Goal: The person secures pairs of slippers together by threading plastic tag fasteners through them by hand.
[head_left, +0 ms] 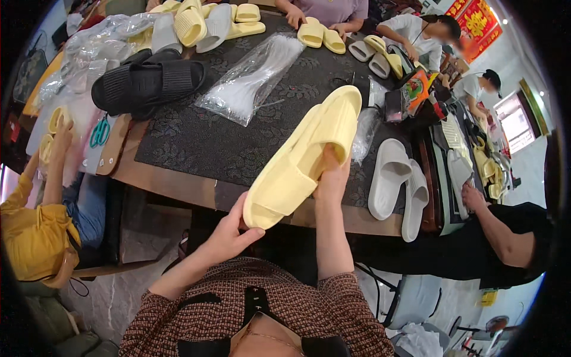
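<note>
- The left hand (229, 229) gripped the heel end of a pair of pale yellow foam slide sandals (300, 157), pressed together and held tilted above the near edge of the desk (178, 184).
- The right hand (332, 175) clasped the same pair at its middle, thumb on the strap.
- Two white foam slides (397, 184) lay just to the right on the desk.
- A clear plastic bag of white ties (253, 77) lay beyond on the dark patterned mat (202, 143).
- Black slides (146, 83) sat far left, well apart.
</note>
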`<state>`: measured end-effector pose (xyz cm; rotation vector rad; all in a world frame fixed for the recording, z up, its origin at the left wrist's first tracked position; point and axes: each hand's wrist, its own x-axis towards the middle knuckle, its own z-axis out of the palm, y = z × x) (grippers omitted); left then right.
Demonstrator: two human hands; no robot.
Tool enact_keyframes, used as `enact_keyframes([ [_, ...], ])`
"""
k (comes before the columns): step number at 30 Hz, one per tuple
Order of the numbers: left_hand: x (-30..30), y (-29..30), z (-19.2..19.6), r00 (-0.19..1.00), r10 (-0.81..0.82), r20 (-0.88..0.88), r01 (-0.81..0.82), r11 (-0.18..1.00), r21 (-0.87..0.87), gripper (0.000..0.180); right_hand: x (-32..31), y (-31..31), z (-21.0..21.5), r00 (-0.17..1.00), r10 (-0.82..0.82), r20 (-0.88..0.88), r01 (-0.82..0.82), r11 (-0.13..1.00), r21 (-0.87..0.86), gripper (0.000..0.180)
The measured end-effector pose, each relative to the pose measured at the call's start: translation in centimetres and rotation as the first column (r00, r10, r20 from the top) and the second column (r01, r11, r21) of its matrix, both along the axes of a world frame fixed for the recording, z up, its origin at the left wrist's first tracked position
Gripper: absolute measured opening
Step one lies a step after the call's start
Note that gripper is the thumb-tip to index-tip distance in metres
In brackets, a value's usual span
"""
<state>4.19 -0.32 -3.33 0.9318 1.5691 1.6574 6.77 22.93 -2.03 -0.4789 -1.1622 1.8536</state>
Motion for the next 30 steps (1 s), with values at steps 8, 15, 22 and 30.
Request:
enact_keyframes([
  [8,-3.6,-3.1,0.9,0.952,0.243,0.186,-0.256,0.965,0.049,0.041,2.0,-0.6,0.2,0.963,0.262,-0.062,-0.249,0.954,0.170,0.083],
  [15,-5.4,-5.1,2.4,0.897,0.410,0.166,-0.406,0.912,-0.061,0.038,5.2,1.3,0.1,0.982,0.189,0.006,-0.189,0.980,0.068,0.046],
  [22,-4.9,-2.9,-0.5,0.768,0.640,0.015,-0.628,0.749,0.211,0.031,5.2,-1.8,-0.9,0.998,0.064,0.023,-0.059,0.988,-0.146,0.023],
  [30,-6.0,-4.1,3.3,0.602,0.732,-0.318,-0.708,0.674,0.210,0.022,7.5,1.7,-2.3,0.961,-0.269,0.060,0.275,0.950,-0.150,0.033],
])
